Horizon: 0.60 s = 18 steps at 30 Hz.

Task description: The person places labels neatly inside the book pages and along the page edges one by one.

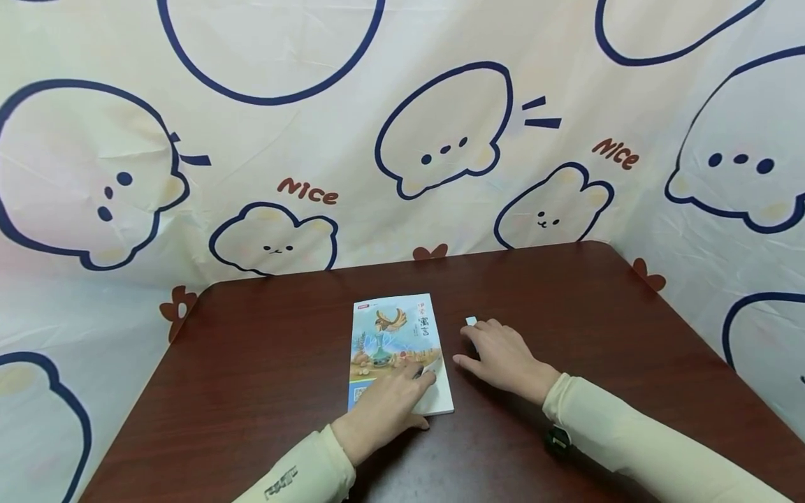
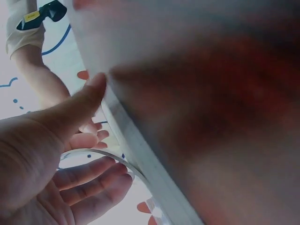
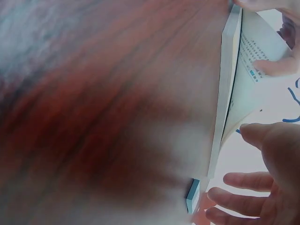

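A thin illustrated book (image 1: 390, 332) with a light blue cover lies on the brown table. My left hand (image 1: 386, 409) is over its lower right part, fingers bent around a lifted front leaf, with one finger on the printed inner side in the right wrist view. The leaf (image 2: 101, 152) arches up from the page block in the left wrist view, beside my left thumb. My right hand (image 1: 503, 356) hovers low to the right of the book, fingers loosely spread. By its fingertips lies a small pale block with a blue side (image 3: 192, 196), mostly hidden from the head view.
The dark brown wooden tabletop (image 1: 251, 363) extends around the book. A pale cloth with cartoon outlines (image 1: 352, 126) hangs behind the table and at both sides. Long cream sleeves (image 1: 648, 433) cover both arms, and a dark wrist device (image 1: 557, 440) sits under the right one.
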Each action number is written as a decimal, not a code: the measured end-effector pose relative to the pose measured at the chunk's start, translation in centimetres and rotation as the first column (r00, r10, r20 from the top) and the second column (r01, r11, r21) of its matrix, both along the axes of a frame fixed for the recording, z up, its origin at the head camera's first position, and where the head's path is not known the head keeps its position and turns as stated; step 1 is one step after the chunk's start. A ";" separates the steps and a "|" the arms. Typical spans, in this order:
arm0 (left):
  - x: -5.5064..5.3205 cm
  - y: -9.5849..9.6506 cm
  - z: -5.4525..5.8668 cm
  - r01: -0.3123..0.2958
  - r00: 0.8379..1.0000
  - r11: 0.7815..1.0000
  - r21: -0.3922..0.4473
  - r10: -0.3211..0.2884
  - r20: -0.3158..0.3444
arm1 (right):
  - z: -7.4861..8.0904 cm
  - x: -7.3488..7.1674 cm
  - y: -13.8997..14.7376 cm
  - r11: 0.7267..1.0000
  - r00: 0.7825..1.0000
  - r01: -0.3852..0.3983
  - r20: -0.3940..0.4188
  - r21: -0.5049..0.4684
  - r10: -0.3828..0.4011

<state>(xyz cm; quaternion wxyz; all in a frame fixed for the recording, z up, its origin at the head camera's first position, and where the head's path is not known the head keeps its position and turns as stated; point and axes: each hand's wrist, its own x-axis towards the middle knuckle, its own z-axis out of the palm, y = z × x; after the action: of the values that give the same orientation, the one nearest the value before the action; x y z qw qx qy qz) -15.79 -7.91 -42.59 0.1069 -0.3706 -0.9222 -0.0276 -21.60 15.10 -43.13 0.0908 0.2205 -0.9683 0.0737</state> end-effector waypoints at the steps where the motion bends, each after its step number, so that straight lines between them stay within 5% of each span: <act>1: 0.0 0.0 0.0 0.003 1.000 1.000 0.006 -0.003 0.001 | 0.0 0.0 0.0 1.000 1.000 0.000 -0.004 0.000 0.000; 6: 0.0 -0.3 0.0 0.008 1.000 0.999 0.052 -0.009 0.013 | 0.0 0.1 -0.1 1.000 1.000 -0.006 -0.003 0.003 0.006; 10: 0.0 -0.6 0.4 -0.001 0.996 0.994 0.111 -0.009 0.084 | -0.1 0.2 -0.1 1.000 1.000 -0.010 -0.002 0.002 0.010; 14: 0.2 -1.2 1.1 -0.061 0.987 0.982 0.180 0.033 0.154 | -0.1 0.3 -0.2 1.000 1.000 -0.022 -0.011 -0.002 0.022; 18: 0.5 -1.9 1.7 -0.114 0.989 0.959 0.259 0.085 0.120 | -0.1 0.3 -0.3 0.999 0.999 -0.031 -0.012 -0.010 0.031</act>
<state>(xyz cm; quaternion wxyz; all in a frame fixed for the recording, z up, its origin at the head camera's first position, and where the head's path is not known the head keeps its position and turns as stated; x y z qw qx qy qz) -15.32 -9.79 -40.85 0.1068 -0.3040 -0.9321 -0.1654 -21.26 14.75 -43.25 0.0967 0.2357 -0.9638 0.0787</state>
